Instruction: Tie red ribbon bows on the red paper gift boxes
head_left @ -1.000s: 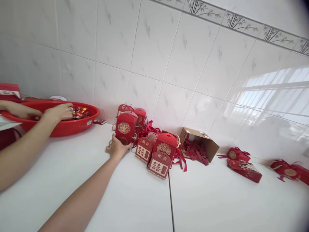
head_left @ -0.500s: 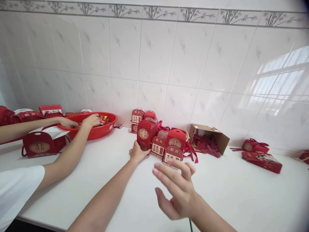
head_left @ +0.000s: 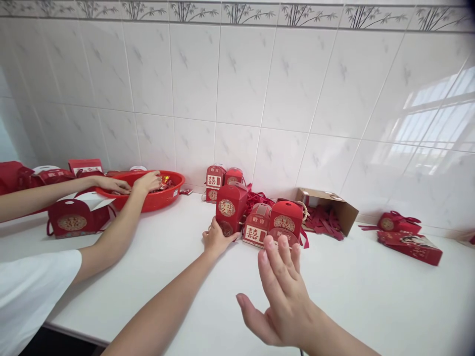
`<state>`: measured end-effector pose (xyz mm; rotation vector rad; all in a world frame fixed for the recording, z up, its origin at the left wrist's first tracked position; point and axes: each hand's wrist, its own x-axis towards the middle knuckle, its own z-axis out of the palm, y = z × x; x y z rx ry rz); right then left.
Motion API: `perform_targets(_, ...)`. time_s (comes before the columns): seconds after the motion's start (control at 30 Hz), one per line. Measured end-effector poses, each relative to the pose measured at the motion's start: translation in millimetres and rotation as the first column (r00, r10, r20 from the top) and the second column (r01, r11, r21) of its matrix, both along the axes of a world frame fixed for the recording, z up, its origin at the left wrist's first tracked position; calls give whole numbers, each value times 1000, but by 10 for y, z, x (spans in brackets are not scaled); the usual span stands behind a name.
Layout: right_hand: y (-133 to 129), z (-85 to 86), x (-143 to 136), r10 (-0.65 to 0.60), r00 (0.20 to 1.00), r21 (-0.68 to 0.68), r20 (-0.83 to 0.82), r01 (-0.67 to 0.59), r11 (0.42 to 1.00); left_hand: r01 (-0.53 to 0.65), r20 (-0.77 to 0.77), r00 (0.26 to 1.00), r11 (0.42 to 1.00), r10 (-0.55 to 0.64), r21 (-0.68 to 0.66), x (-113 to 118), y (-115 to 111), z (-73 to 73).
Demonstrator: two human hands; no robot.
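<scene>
Two bare hands reach over the white counter (head_left: 193, 296) near the middle of the frame. The left hand (head_left: 217, 241) is partly closed around the lower part of a tall red box (head_left: 230, 205), which stands upright just left of a cluster of smaller red boxes (head_left: 285, 217). The right hand (head_left: 285, 301), at lower centre-right, is open and holds nothing, its fingers close together and pointing up and its thumb spread out to the left; its fingertips overlap the front of the cluster in view. Behind the tall red box are more small boxes (head_left: 215, 178) and dark pink ribbons (head_left: 258, 198). Right of the cluster, a cardboard box (head_left: 347, 217) lies open towards the counter, with red strips (head_left: 324, 221) in it. Farther right, a ribboned box (head_left: 401, 223) rests on a flat red box (head_left: 411, 247). At left, another person's hands (head_left: 148, 182) reach into a red basin (head_left: 168, 198) of wrapped sweets (head_left: 166, 182), though what the fingers hold is hard to make out. An open-topped red box (head_left: 72, 220) stands in front of the basin.
</scene>
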<state>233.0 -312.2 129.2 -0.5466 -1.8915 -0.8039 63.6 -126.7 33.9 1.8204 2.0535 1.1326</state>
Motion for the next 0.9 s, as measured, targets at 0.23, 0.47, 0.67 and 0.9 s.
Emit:
perform_targets(0.23,-19,60,68,-56,990,-143,129,75,987,-109,77,991,994,108,12,-27,141,-112)
perform_targets(0.47,11,77,176,-74,940,-266,334,169,949,-130,200,977,959,79,252,61,33,34)
perform_targets(0.67,62,32,205,103,906,-451,411,104,886,-15,239,961,833,-141,552,262,-625,935)
perform_targets(0.9,-48,-9,201,492,863,-532,113,-365,764,746,196,378,423,-905,515,635,-1874,1480)
